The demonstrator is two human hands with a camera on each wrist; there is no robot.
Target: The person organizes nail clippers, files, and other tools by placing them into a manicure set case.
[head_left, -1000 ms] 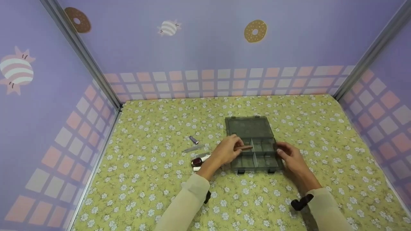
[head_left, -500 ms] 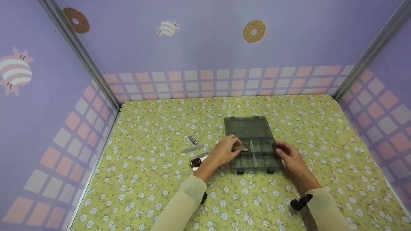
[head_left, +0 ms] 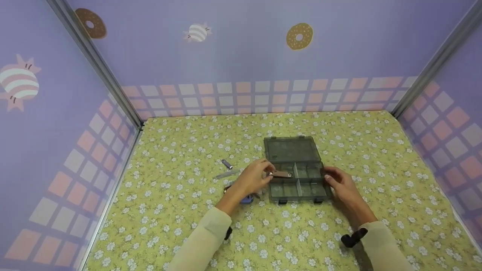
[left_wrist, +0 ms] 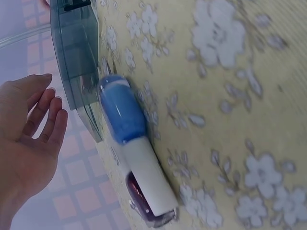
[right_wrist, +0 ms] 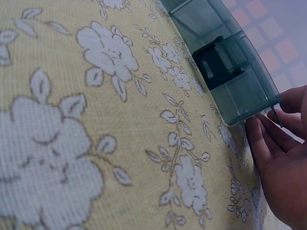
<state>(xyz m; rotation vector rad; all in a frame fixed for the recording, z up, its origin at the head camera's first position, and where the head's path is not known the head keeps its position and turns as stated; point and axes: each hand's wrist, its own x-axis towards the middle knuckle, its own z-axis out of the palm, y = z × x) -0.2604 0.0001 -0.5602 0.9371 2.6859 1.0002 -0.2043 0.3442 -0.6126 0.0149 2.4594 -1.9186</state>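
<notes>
Grasped a smoky-green, translucent plastic divided box (head_left: 300, 199) by its right end with the right hand (head_left: 342, 187), thumb and fingers curled at the wall. Had the box standing right of centre on a bench (head_left: 180, 233) spread with yellow-green floral cloth, well short of the right edge, with its lid (head_left: 292, 149) laid back toward the far edge.

Held nothing in the left hand (head_left: 251, 180); had its fingers loosely bent by the box's left wall, right beside a slim brown nail clipper (head_left: 281, 174) with metal ends. Saw that brown clipper lengthwise in the box's far-left compartment (head_left: 285, 167); could not tell flat from propped.

Had other pieces between the box and the bench's left edge: a small purple clipper (head_left: 227, 164), a slim, pale strip (head_left: 227, 174), a blue polish bottle (left_wrist: 123, 112) with a long white cap (left_wrist: 151, 175), and a dark red bottle (left_wrist: 139, 194) tucked against that cap.

Judged a propped clipper the likeliest trouble: could tip or snag if nudged by the fingertips. Could also skid the probably light box by bumping its left wall, especially with a slackened right-hand hold. Risked rolling the bottles toward the bench's left edge by brushing them with the cream sleeve (head_left: 205, 235).
</notes>
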